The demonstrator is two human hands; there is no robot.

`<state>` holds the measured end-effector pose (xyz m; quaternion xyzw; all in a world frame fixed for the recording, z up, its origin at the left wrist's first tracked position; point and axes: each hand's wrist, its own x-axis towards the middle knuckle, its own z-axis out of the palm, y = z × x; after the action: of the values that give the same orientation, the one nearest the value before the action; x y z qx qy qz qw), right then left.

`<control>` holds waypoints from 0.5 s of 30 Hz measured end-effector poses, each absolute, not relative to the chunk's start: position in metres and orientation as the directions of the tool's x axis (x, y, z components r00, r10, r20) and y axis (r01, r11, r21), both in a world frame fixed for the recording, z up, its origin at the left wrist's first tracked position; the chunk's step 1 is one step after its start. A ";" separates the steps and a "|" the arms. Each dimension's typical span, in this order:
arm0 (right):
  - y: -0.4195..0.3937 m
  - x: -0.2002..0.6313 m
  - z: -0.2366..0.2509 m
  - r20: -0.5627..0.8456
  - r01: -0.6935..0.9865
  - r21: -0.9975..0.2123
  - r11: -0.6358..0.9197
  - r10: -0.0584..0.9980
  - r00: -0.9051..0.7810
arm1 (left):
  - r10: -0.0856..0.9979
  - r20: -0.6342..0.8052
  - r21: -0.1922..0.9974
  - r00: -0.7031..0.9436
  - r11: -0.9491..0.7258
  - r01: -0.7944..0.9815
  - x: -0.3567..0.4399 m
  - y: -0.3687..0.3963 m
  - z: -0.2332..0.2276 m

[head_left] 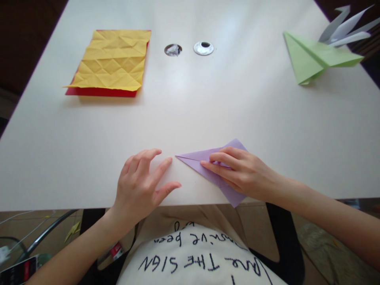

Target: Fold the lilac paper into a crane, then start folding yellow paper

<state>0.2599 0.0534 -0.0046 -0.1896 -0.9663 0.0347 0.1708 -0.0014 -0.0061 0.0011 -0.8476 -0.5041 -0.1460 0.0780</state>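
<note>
Purple paper (221, 174), low in the frame, is folded pointy; right hand (237, 172) presses it flat, left hand (142, 184) rests open, holding nothing.

Smooth, faintly glossy white table (190, 103); on it, matt purple folded paper (208, 158), heavily creased yellow paper sheet (113, 59), smooth green paper plane (314, 57).

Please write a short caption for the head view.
Right hand presses folded purple paper on white table; left hand rests beside it.
</note>
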 end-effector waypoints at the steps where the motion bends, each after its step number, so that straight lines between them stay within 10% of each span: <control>1: 0.053 0.260 -0.005 0.315 0.356 -0.133 0.925 0.380 -0.870 | 0.830 0.333 0.023 0.447 -0.481 0.877 0.000 -0.006 0.001; 15: 0.054 0.259 -0.004 0.321 0.354 -0.120 0.928 0.374 -0.870 | 0.874 0.230 -0.015 0.428 -0.436 0.900 0.005 -0.005 0.001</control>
<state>0.2588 0.0543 -0.0037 -0.1881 -0.9666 0.0286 0.1717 0.0047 -0.0052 0.0009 -0.8421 -0.5266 -0.0943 0.0678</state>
